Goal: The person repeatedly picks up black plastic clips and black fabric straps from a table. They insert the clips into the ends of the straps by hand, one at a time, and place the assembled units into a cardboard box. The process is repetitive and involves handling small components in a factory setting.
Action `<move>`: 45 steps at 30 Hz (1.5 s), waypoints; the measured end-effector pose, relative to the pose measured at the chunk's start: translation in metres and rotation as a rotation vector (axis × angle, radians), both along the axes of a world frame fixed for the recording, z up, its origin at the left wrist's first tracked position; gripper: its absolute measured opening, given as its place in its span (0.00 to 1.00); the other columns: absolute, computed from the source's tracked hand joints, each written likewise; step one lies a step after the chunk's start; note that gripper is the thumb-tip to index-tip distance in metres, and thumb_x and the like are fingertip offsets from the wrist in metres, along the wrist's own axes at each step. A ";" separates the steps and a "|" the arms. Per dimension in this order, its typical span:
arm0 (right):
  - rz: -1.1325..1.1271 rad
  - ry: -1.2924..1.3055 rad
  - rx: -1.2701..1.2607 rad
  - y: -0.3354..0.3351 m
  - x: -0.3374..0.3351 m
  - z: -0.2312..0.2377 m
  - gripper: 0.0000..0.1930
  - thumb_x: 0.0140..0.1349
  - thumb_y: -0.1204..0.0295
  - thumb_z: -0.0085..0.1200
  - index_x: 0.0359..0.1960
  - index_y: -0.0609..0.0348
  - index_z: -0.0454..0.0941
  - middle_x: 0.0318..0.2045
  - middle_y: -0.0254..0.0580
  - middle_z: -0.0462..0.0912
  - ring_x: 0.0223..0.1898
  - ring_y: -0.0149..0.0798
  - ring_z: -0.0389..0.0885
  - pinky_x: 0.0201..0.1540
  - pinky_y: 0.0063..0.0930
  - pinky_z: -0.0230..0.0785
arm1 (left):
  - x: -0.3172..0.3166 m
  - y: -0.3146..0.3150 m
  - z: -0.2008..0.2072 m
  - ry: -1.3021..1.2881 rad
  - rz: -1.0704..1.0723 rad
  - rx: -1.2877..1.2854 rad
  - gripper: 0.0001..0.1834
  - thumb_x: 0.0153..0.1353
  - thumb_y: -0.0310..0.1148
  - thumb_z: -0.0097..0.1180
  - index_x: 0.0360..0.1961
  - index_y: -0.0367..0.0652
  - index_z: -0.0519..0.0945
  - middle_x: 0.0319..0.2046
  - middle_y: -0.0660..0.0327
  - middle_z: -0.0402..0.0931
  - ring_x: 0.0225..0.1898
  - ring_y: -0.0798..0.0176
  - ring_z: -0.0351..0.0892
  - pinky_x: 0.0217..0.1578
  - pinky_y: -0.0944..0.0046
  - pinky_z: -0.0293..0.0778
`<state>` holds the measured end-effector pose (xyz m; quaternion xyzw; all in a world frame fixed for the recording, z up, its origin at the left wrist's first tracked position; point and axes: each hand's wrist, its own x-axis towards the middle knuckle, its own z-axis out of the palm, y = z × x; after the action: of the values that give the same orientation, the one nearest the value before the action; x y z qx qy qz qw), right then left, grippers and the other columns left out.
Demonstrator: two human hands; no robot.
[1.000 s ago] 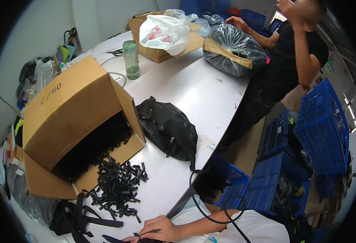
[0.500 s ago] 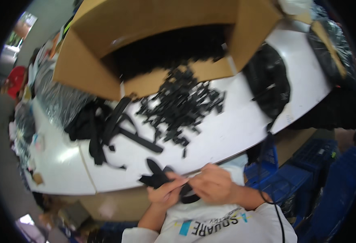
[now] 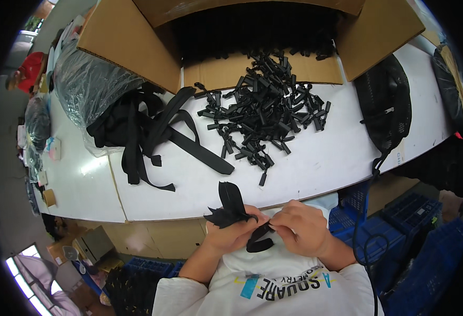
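Observation:
In front of my chest, both hands are close together over a black fabric strip (image 3: 231,197). My left hand (image 3: 228,235) is closed round it; its split ends stick up above the fingers, and a curled length hangs between the hands. With thumb and forefinger, my right hand (image 3: 304,229) pinches the strip close to the left fingertips. Whether a small part is also between the fingertips is hidden. Beyond the hands, a pile of small black pieces like zipper pulls (image 3: 263,105) lies on the white table (image 3: 173,203). More black fabric strips (image 3: 205,151) are heaped left of it.
An open cardboard box (image 3: 123,45) with dark contents stands behind the pile. Clear plastic wrapping (image 3: 91,73) bulges at the left. A black mesh bag (image 3: 384,100) lies at the right, and blue crates (image 3: 373,237) stand below the table. A black cable (image 3: 359,231) hangs beside my right arm.
The view has shifted, so the table things and my hands appear further right and higher. The strip's ends point more upright now. Both hands remain together on the strip.

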<state>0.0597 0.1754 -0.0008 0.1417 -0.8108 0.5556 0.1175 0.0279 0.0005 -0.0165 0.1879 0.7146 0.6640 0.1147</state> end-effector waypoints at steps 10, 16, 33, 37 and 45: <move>-0.015 -0.027 -0.254 -0.004 0.000 -0.009 0.12 0.40 0.86 0.61 0.29 0.64 0.75 0.23 0.44 0.77 0.21 0.42 0.74 0.23 0.27 0.67 | -0.016 0.004 0.002 0.227 -0.044 -0.032 0.15 0.37 0.12 0.49 0.28 0.35 0.81 0.24 0.52 0.79 0.24 0.60 0.79 0.28 0.68 0.74; 0.003 0.013 -0.089 -0.002 -0.002 -0.002 0.15 0.41 0.82 0.64 0.32 0.63 0.74 0.20 0.42 0.76 0.19 0.37 0.75 0.21 0.25 0.65 | -0.014 0.003 0.005 0.233 -0.075 -0.054 0.15 0.36 0.12 0.50 0.28 0.34 0.81 0.24 0.51 0.79 0.24 0.60 0.79 0.27 0.68 0.74; -0.014 0.005 -0.184 -0.006 -0.002 -0.008 0.12 0.44 0.84 0.61 0.30 0.67 0.73 0.17 0.42 0.74 0.15 0.36 0.72 0.20 0.25 0.63 | -0.010 0.001 0.001 0.302 -0.086 -0.133 0.15 0.36 0.12 0.50 0.29 0.32 0.80 0.22 0.51 0.78 0.22 0.60 0.78 0.26 0.68 0.74; 0.009 -0.001 -0.212 -0.004 -0.004 -0.007 0.12 0.44 0.84 0.62 0.31 0.67 0.73 0.17 0.43 0.74 0.16 0.37 0.72 0.20 0.25 0.64 | -0.014 0.001 0.002 0.271 -0.108 -0.128 0.14 0.35 0.13 0.50 0.27 0.32 0.80 0.22 0.52 0.78 0.23 0.59 0.79 0.27 0.66 0.76; 0.043 -0.097 -0.285 -0.003 -0.002 -0.005 0.11 0.45 0.84 0.62 0.30 0.67 0.73 0.17 0.42 0.74 0.16 0.35 0.72 0.20 0.23 0.63 | -0.017 -0.002 -0.001 0.199 -0.170 -0.072 0.12 0.36 0.15 0.54 0.28 0.32 0.81 0.21 0.53 0.78 0.24 0.59 0.80 0.30 0.66 0.76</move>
<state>0.0572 0.1727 -0.0058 0.1141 -0.7253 0.6735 0.0853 0.0109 -0.0016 -0.0177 0.3085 0.7273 0.6038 0.1060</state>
